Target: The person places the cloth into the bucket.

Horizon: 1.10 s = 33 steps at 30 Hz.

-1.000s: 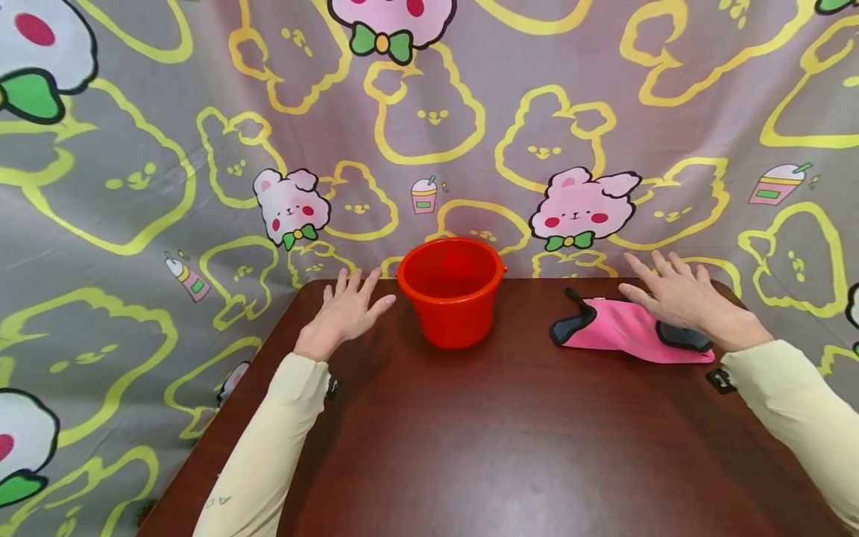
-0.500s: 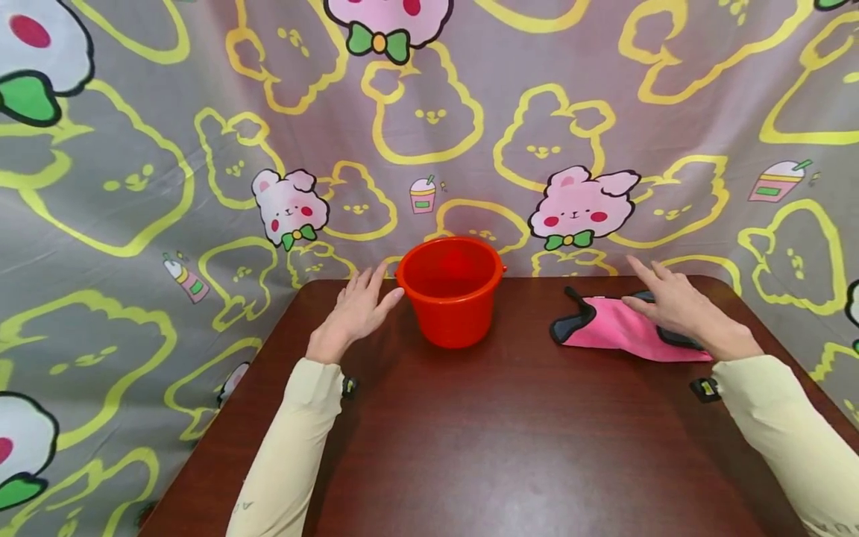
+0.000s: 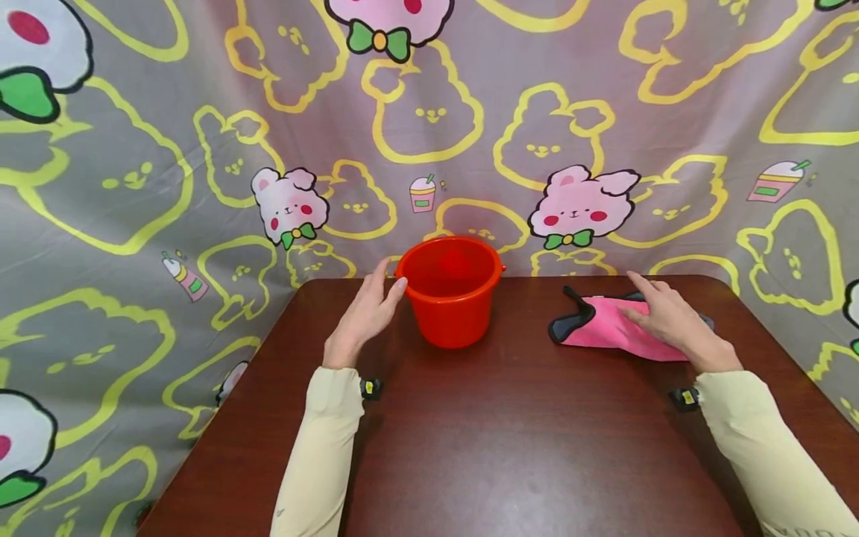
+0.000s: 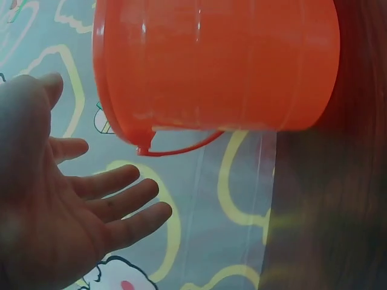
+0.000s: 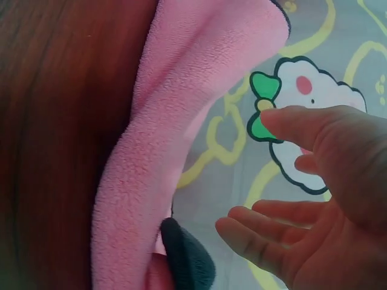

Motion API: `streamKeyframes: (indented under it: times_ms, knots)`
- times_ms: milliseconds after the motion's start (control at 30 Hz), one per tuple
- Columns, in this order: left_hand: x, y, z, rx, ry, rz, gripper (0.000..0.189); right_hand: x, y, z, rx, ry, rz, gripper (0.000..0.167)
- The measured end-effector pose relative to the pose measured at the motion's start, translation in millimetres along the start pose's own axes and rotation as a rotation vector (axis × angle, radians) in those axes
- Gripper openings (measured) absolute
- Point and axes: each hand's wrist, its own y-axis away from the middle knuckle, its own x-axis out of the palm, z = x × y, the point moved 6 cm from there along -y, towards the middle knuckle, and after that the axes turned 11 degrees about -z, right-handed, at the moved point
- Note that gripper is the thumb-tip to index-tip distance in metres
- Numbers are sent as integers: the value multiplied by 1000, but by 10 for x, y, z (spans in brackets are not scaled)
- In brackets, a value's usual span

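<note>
A red plastic bucket (image 3: 453,317) stands upright at the back middle of the table, its thin handle (image 4: 187,148) hanging down behind in the left wrist view. My left hand (image 3: 365,317) is beside the bucket's left rim, fingers extended and holding nothing. To the right lies a pink fleecy cloth (image 3: 607,324) with dark grey edging, partly folded over. Above its right part hovers my right hand (image 3: 671,321), hiding some of it. In the right wrist view the right hand's fingers are spread and hold nothing, with the cloth's dark strap (image 5: 172,248) close by.
The dark brown wooden table (image 3: 510,440) ends at a grey curtain (image 3: 322,127) with yellow cartoon outlines, which hangs right behind the bucket and along the left side. Small black devices are worn at both wrists.
My left hand has moved right, up to the bucket's rim. The right hand has shifted slightly left and lower over the pink cloth. Bucket and cloth have stayed put.
</note>
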Motion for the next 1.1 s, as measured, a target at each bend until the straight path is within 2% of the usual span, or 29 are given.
streamKeyframes:
  times_ms: [100,200,367,500,567,700,800,933,1100]
  knots:
    - [68,-28,-17,-14,29,-15,72,26,29,-76,54,0,2,86]
    - [124,-54,-39,-20,64,-46,71,67,49,-150,82,-1,41,86]
    - [191,-96,-108,14,154,-124,62,141,68,-248,107,16,110,89]
    - [241,-115,-143,52,213,-168,54,184,78,-301,144,41,170,98]
    - [255,-116,-134,49,220,-190,53,207,78,-309,152,45,203,104]
    - [281,-100,-114,12,238,-200,53,255,77,-301,147,61,250,107]
    - [302,-71,-110,-47,250,-173,57,287,84,-288,137,77,269,106]
    - [323,-34,-108,-122,255,-138,63,322,93,-273,120,78,285,101]
    - [337,1,-57,-178,289,-150,62,372,83,-239,72,65,299,91]
